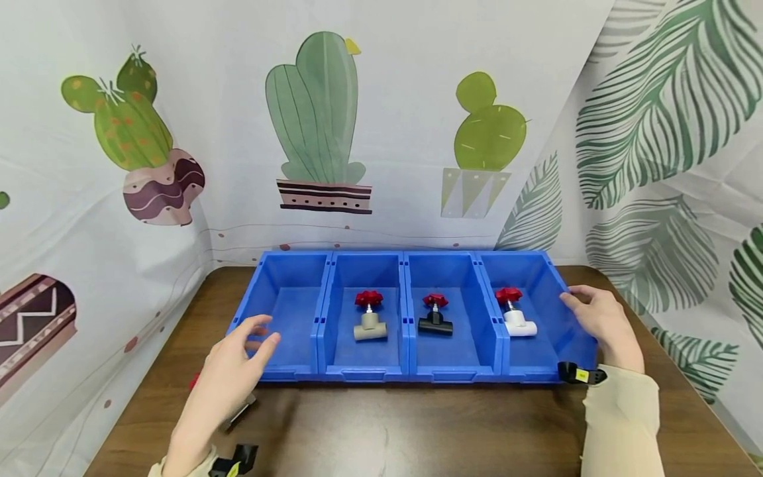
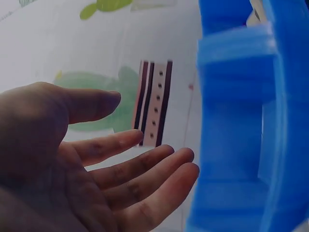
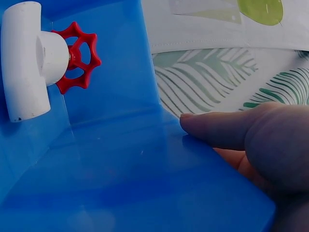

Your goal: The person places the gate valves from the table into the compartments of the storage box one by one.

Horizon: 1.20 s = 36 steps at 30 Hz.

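Note:
Four joined blue bins stand in a row on the table. My right hand is at the outer wall of the rightmost blue bin, thumb over its rim and fingers outside, pinching the wall. A white valve with a red handwheel lies in that bin. Over the front of the leftmost bin, my left hand is held with fingers spread and bent slightly, holding nothing. The middle bins hold a beige valve and a black valve, both with red handwheels.
Partly hidden behind the left forearm, a red-and-grey piece lies on the wooden table. A white cloth printed with cacti and leaves hangs directly behind the bins and along both sides.

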Tool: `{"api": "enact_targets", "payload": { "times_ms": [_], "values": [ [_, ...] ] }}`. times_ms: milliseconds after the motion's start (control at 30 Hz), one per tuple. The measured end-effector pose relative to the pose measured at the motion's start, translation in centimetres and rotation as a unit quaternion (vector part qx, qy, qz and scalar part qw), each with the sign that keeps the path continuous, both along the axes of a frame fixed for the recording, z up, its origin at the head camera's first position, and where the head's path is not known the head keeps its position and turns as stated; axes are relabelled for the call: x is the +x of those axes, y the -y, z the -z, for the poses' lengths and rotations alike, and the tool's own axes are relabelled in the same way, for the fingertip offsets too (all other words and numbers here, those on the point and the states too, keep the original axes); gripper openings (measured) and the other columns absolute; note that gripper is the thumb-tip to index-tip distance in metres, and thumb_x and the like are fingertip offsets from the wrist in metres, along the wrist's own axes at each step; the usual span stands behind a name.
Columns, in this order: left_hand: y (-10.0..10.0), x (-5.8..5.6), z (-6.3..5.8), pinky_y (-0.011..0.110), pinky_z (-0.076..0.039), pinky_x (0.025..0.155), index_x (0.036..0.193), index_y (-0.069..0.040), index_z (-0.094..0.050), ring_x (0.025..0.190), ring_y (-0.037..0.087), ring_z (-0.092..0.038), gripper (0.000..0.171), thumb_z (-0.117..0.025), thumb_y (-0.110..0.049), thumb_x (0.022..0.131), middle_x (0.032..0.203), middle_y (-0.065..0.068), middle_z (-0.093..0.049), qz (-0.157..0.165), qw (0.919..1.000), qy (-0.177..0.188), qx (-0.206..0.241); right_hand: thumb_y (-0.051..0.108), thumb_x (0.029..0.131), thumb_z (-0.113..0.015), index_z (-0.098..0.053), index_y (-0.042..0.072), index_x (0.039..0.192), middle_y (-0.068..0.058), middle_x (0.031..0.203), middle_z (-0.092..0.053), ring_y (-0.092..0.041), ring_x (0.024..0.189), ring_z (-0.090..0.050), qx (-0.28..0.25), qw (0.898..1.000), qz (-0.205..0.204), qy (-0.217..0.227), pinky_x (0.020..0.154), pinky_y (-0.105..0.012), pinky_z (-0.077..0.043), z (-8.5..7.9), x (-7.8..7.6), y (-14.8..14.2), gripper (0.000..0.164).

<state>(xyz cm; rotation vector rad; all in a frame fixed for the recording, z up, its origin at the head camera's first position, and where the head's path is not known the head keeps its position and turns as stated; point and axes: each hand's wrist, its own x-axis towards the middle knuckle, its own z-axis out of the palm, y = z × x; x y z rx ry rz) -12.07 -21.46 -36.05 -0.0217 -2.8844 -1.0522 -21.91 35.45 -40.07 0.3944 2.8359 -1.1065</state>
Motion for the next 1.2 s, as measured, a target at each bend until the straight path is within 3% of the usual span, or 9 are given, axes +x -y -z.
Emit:
{"api": "enact_targets", "payload": {
  "times_ms": [433, 667, 1000, 1200],
  "values": [
    [5.9, 1.2, 2.3, 0.047, -0.050, 0.077, 0.140, 0.000, -0.044, 0.097, 0.032, -0.064, 0.059, -0.046, -0.046, 0.102, 0.125, 0.025, -0.058, -0.062, 0.9975, 0.035, 0.003, 0.045, 0.102, -0.043, -0.037, -0.006, 0.144, -0.042, 0.134, -0.038, -0.057, 0.112, -0.046, 0.000, 1.000, 0.008, 0.009, 0.083, -0.067, -0.043, -0.1, 0.1, 0.2, 0.067],
    [8.2, 1.8, 3.4, 0.040, -0.051, 0.071, 0.143, 0.000, -0.039, 0.087, 0.029, -0.069, 0.066, -0.041, -0.052, 0.101, 0.126, 0.030, -0.056, -0.104, 0.9907, 0.082, 0.030, 0.043, 0.102, -0.044, -0.039, -0.007, 0.142, -0.041, 0.131, -0.041, -0.055, 0.108, -0.049, 0.006, 1.000, 0.008, -0.008, 0.081, -0.064, -0.045, 0.2, 0.1, 0.1, 0.064],
    [9.6, 1.8, 5.7, 0.030, -0.049, 0.066, 0.142, 0.003, -0.039, 0.079, 0.022, -0.069, 0.066, -0.045, -0.048, 0.101, 0.110, 0.024, -0.064, -0.150, 0.9827, 0.097, 0.049, 0.042, 0.102, -0.044, -0.039, -0.007, 0.142, -0.041, 0.131, -0.041, -0.055, 0.109, -0.049, 0.007, 1.000, 0.005, -0.013, 0.082, -0.064, -0.044, 0.2, 0.1, 0.0, 0.063],
    [9.8, 1.8, 6.5, 0.032, -0.049, 0.064, 0.140, 0.004, -0.038, 0.075, 0.022, -0.069, 0.062, -0.045, -0.044, 0.101, 0.100, 0.021, -0.067, -0.164, 0.9794, 0.104, 0.056, 0.041, 0.103, -0.044, -0.039, -0.007, 0.142, -0.041, 0.131, -0.041, -0.055, 0.109, -0.048, 0.007, 1.000, 0.003, -0.013, 0.083, -0.064, -0.043, 0.3, 0.1, 0.0, 0.062]
  ]
}}
